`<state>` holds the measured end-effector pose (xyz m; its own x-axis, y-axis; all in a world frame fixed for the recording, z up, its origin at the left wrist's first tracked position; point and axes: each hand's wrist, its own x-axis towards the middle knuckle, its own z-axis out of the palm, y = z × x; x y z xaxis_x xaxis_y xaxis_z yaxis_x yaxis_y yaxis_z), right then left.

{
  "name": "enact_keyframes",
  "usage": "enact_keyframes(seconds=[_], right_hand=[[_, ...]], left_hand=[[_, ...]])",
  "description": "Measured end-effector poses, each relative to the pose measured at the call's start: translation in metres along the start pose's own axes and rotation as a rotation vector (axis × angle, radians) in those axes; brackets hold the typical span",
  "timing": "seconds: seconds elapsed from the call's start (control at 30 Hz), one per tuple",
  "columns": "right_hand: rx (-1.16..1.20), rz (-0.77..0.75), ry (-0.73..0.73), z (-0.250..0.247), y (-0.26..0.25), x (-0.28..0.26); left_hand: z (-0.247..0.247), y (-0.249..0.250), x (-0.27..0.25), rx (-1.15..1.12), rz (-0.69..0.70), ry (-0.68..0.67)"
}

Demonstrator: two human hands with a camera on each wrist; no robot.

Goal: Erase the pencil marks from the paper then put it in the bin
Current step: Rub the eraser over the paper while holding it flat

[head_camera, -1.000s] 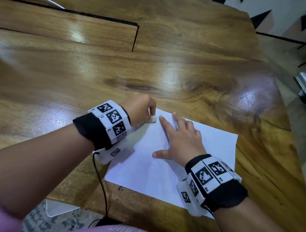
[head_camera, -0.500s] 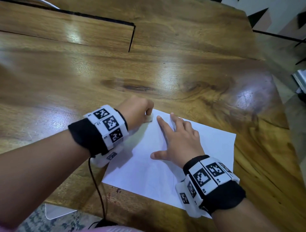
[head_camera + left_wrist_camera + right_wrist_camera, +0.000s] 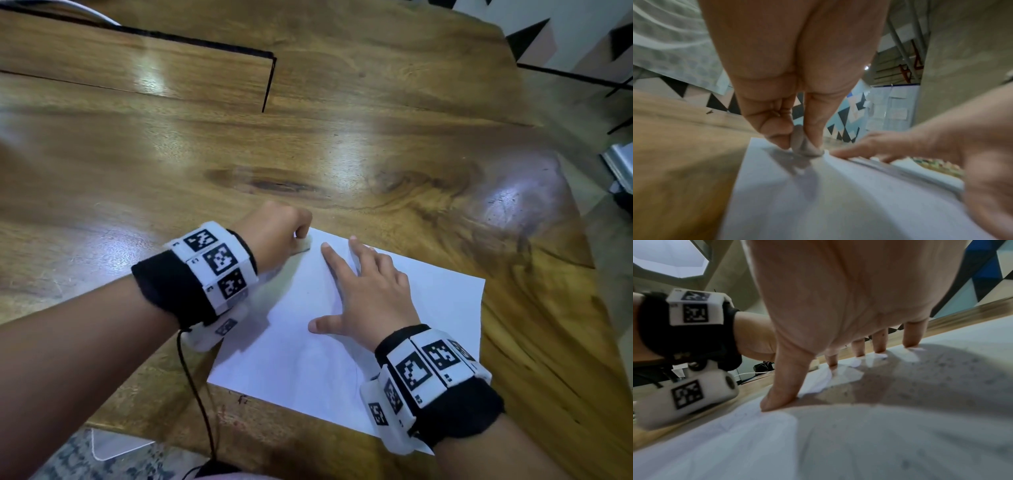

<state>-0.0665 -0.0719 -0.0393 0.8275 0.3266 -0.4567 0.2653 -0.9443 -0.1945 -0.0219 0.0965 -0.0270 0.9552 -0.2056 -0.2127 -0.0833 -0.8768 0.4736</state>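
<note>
A white sheet of paper point(image 3: 394, 329) lies on the wooden table point(image 3: 308, 154) near its front edge. My left hand point(image 3: 274, 236) pinches a small pale eraser point(image 3: 303, 245) and presses it on the paper's far left corner; the left wrist view shows the eraser point(image 3: 804, 145) between thumb and fingers, touching the paper point(image 3: 818, 203). My right hand point(image 3: 366, 291) lies flat on the sheet with fingers spread, holding it down. In the right wrist view the fingertips point(image 3: 910, 344) and thumb press on the paper point(image 3: 859, 443). Pencil marks are too faint to make out. No bin is in view.
A dark slot point(image 3: 267, 85) cuts across the tabletop at the back. The table's right edge falls away to a floor point(image 3: 589, 212) with a metal object point(image 3: 620, 168). A black cable point(image 3: 198, 394) hangs from my left wrist over the front edge.
The left hand with the eraser has shifted slightly along the paper's far left corner. The right hand has stayed flat on the sheet.
</note>
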Motion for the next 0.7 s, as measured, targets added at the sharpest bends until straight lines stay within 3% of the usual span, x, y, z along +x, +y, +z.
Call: enact_keyframes(seconds=[0.2,0.4,0.6,0.7], right_hand=[[0.0,-0.002,-0.001,0.0,0.0,0.0],[0.021,-0.009,-0.002,0.0,-0.001,-0.002],[0.074,-0.092,0.014,0.001,-0.001,-0.002],[0.093,-0.099,0.0,0.001,-0.002,0.0]], left_hand=[[0.01,-0.007,-0.047,0.094,0.137,-0.209],[0.006,-0.006,-0.047,0.049,0.06,-0.275],[-0.012,-0.014,-0.036,-0.179,-0.147,-0.133],[-0.018,-0.015,-0.02,-0.258,-0.175,-0.063]])
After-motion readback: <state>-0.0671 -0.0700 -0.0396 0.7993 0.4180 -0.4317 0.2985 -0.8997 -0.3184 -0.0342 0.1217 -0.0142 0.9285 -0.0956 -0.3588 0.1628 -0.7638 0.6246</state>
